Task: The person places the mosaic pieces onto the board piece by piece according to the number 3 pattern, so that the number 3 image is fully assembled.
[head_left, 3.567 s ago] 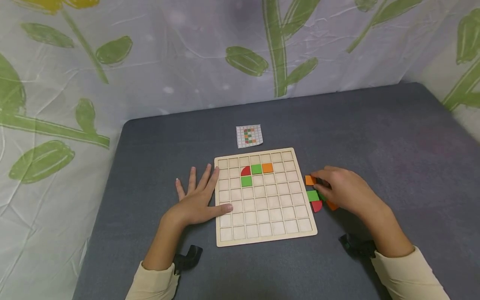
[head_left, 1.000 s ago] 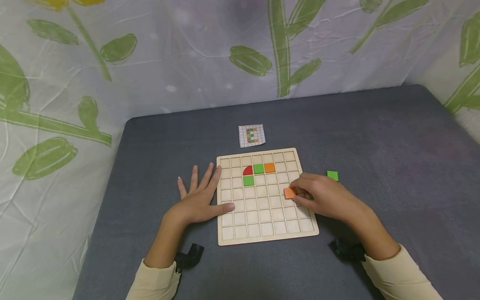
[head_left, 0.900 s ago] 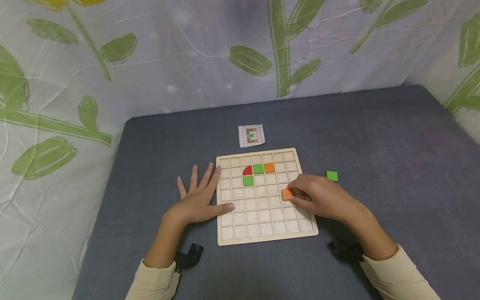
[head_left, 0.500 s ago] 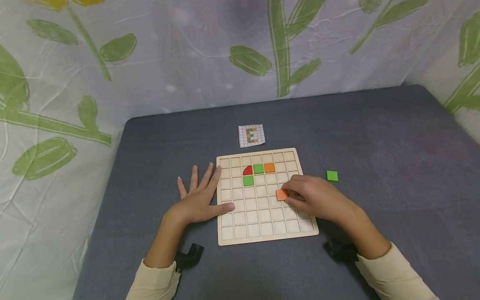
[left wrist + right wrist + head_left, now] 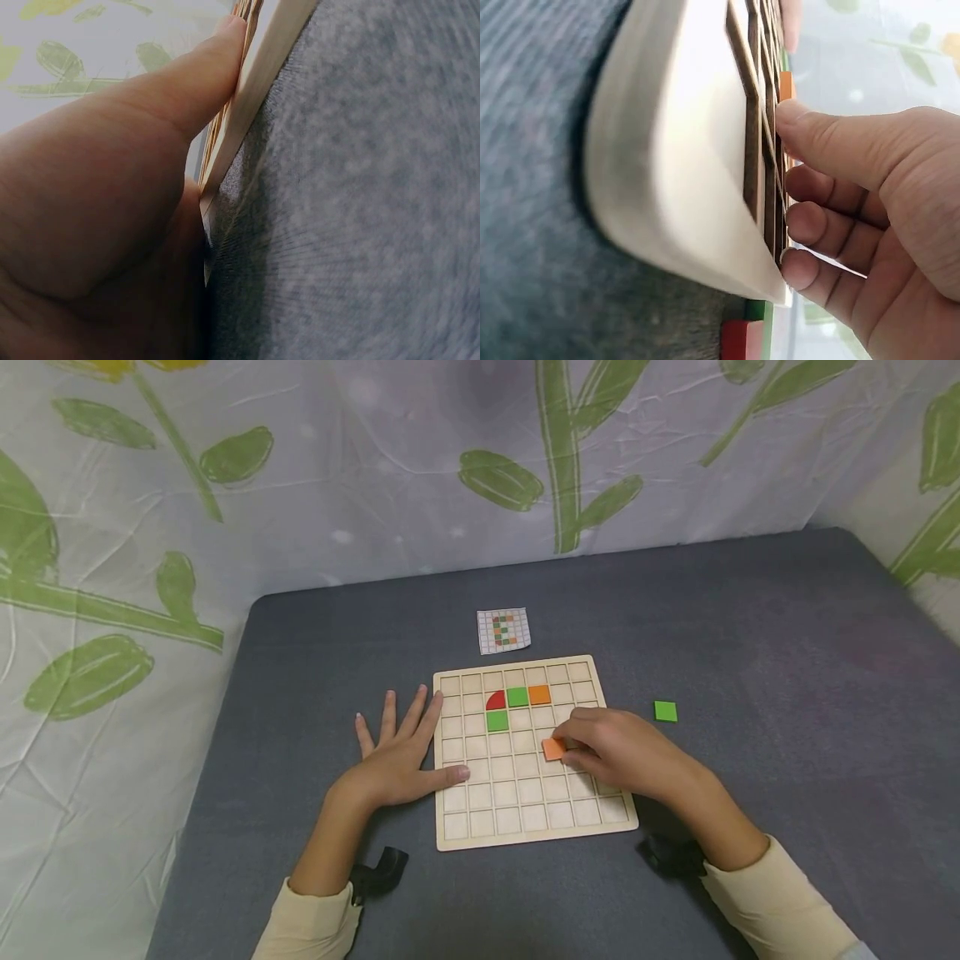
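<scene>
A wooden grid board (image 5: 517, 841) lies on the dark table. Its upper part holds a red quarter-round tile (image 5: 496, 700), two green square tiles (image 5: 497, 721) and an orange square tile (image 5: 539, 694). My right hand (image 5: 630, 752) pinches another orange square tile (image 5: 553, 749) over the right-middle cells. That tile's edge (image 5: 786, 86) also shows by the thumb in the right wrist view. My left hand (image 5: 392, 768) is spread flat at the board's left edge, thumb resting on the board; the left wrist view shows this thumb (image 5: 202, 75) on the rim.
A small card (image 5: 503, 632) printed with a coloured grid pattern lies behind the board. One loose green square tile (image 5: 665, 711) sits to the right. In the right wrist view, a red piece (image 5: 741, 340) and a green piece (image 5: 760, 311) lie beside the board, hidden by my hand from above.
My right hand has come from the loose tiles on the right onto the board with an orange tile, still sliding slowly left over the last second. My left hand stays put.
</scene>
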`<state>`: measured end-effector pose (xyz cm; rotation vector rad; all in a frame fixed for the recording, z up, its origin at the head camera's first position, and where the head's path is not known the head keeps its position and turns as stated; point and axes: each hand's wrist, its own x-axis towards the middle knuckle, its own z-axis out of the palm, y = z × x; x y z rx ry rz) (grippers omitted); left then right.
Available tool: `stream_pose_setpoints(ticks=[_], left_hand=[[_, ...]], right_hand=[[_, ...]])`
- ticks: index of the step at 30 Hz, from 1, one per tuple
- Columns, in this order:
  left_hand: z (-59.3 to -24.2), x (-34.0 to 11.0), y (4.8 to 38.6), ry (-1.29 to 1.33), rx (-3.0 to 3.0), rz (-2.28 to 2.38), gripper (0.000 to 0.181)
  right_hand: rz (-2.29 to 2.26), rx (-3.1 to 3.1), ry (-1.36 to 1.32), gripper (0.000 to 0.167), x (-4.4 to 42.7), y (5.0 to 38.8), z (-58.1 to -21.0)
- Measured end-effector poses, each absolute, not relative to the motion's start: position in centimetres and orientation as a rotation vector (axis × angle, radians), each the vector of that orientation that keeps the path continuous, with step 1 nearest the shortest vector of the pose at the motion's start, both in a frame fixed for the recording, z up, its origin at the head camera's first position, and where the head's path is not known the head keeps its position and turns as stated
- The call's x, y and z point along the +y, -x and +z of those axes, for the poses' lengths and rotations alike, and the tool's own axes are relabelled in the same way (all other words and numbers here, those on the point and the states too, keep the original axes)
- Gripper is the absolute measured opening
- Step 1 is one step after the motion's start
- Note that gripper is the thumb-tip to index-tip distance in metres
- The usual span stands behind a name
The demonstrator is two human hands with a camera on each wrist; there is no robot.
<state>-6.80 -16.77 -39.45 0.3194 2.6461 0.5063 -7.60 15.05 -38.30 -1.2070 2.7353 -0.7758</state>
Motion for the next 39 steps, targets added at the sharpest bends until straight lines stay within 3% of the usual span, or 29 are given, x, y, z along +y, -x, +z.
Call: stream_pose_setpoints(ticks=[39], left_hand=[[-39.6,-16.8,6.9,-0.309,2.636,0.488,0.115]], right_hand=[[-0.783,2.684,1.240,0.012,12.3,7.5,-38.6]])
